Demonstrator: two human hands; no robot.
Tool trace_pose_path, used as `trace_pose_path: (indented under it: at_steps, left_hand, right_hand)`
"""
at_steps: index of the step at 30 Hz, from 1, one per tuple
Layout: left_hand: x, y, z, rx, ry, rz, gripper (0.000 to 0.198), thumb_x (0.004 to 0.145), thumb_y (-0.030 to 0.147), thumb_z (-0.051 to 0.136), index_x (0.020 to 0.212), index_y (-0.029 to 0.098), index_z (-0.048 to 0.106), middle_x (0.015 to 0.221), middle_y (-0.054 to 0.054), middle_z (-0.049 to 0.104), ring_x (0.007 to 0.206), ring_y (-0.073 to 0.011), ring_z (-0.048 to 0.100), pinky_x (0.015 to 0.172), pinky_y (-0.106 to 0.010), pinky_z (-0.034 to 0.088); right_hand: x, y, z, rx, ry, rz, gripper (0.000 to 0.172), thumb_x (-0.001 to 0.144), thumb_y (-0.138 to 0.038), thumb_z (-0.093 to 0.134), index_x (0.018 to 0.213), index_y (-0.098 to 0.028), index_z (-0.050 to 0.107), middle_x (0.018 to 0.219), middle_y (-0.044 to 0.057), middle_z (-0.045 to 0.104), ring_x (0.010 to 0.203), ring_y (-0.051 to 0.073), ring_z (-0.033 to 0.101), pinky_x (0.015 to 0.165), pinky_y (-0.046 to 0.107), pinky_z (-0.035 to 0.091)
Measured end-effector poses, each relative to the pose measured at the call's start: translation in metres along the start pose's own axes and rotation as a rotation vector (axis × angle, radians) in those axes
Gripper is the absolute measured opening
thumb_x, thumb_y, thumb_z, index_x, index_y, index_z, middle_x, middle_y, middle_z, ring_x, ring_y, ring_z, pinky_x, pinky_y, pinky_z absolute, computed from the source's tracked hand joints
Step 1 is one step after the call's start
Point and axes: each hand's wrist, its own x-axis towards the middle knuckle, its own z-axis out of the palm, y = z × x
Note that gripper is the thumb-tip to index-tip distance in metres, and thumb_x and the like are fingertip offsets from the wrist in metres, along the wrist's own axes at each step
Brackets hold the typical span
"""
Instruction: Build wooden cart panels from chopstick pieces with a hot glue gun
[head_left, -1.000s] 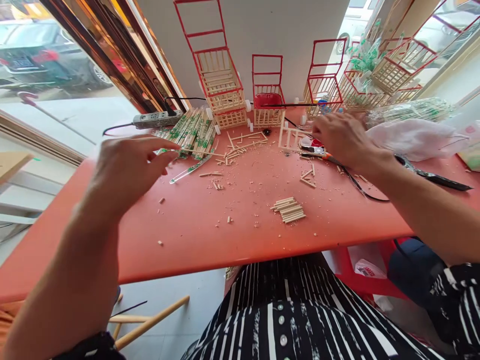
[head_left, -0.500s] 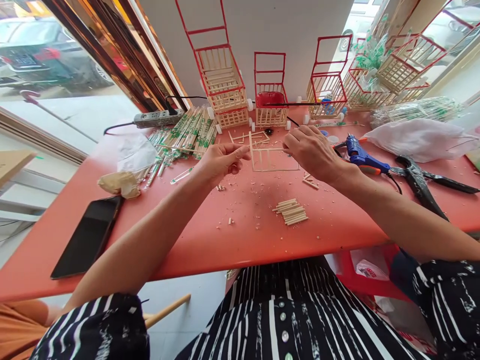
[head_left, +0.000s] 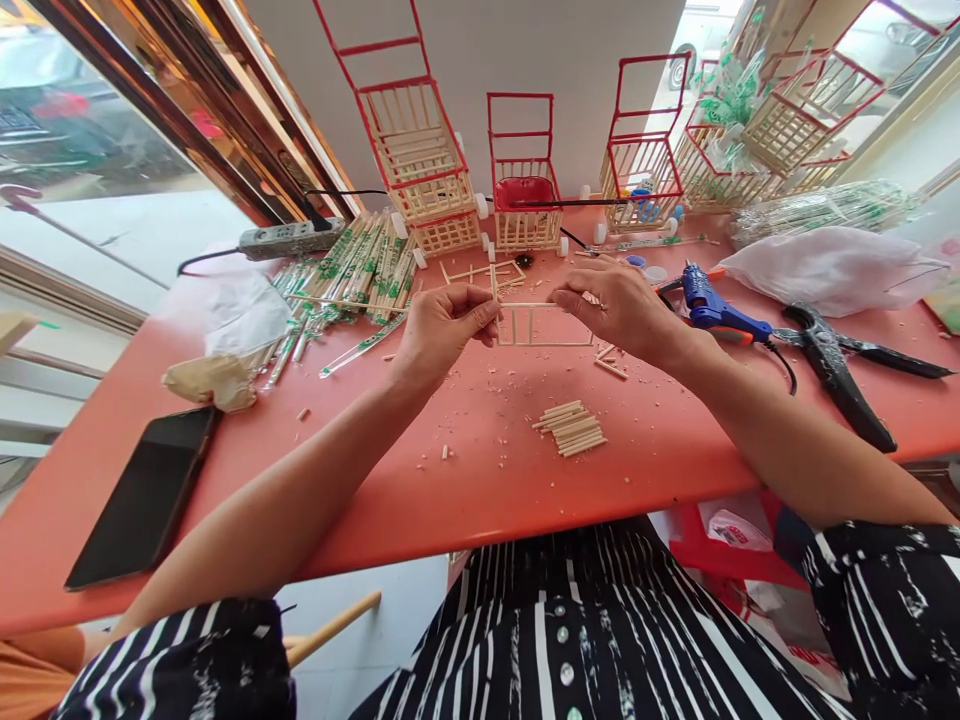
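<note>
A small ladder-like frame of thin wooden sticks (head_left: 547, 345) is held up above the red table. My left hand (head_left: 442, 335) pinches its left end, where one stick juts upward. At the upper rail, the fingertips of my right hand (head_left: 626, 305) are pinched together on the frame; whether a short stick is also between them is hidden. Below the frame lies a pile of short cut sticks (head_left: 571, 430). Another partly joined stick frame (head_left: 480, 272) lies behind my left hand, and a few loose short pieces (head_left: 611, 365) rest under my right forearm.
A blue glue gun (head_left: 705, 300) and black-handled cutters (head_left: 832, 365) lie to the right. Wrapped chopsticks (head_left: 367, 265), a power strip (head_left: 289, 238) and a phone (head_left: 142, 500) are left. Small stick carts with red rims (head_left: 525, 215) line the back. Crumbs litter the table (head_left: 465, 490).
My right hand has slid left along the upper rail toward my left hand. The frame sits slightly lower, and the whole view has shifted a little.
</note>
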Motion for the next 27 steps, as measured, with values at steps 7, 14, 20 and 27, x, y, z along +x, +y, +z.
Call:
trace_pose_path:
  at_steps: [7, 14, 20, 27]
  left_hand:
    - [-0.009, 0.003, 0.007, 0.045, 0.011, 0.023, 0.012, 0.08, 0.021, 0.086, 0.075, 0.017, 0.075, 0.059, 0.001, 0.07, 0.052, -0.0115, 0.067, 0.055, -0.024, 0.061]
    - [-0.015, 0.004, 0.013, 0.038, 0.019, 0.027, 0.01, 0.083, 0.018, 0.084, 0.077, 0.017, 0.076, 0.06, 0.001, 0.071, 0.054, -0.0115, 0.069, 0.057, -0.023, 0.061]
    - [-0.019, 0.003, 0.014, 0.023, 0.023, 0.026, 0.008, 0.084, 0.014, 0.08, 0.078, 0.017, 0.076, 0.06, 0.002, 0.071, 0.054, -0.0106, 0.068, 0.058, -0.022, 0.061]
    - [-0.021, 0.005, 0.014, 0.027, 0.038, 0.01, 0.011, 0.084, 0.017, 0.084, 0.077, 0.017, 0.075, 0.061, 0.002, 0.07, 0.055, -0.0109, 0.068, 0.059, -0.023, 0.061]
  right_hand:
    - [0.002, -0.013, 0.004, 0.192, 0.044, 0.065, 0.022, 0.102, -0.036, 0.066, 0.088, -0.022, 0.074, 0.089, 0.005, 0.076, 0.086, 0.021, 0.064, 0.084, 0.036, 0.046]
    - [0.0, -0.012, 0.007, 0.235, 0.034, 0.098, 0.015, 0.097, -0.032, 0.07, 0.089, -0.021, 0.077, 0.086, 0.004, 0.077, 0.081, 0.02, 0.065, 0.081, 0.036, 0.046]
    - [-0.001, -0.011, 0.007, 0.235, 0.026, 0.108, 0.015, 0.096, -0.032, 0.072, 0.088, -0.02, 0.078, 0.088, 0.005, 0.079, 0.084, 0.02, 0.066, 0.081, 0.036, 0.047]
    - [-0.003, -0.009, 0.002, 0.257, 0.085, 0.123, 0.027, 0.103, -0.044, 0.066, 0.095, -0.022, 0.079, 0.095, 0.006, 0.08, 0.09, 0.021, 0.067, 0.082, 0.037, 0.049]
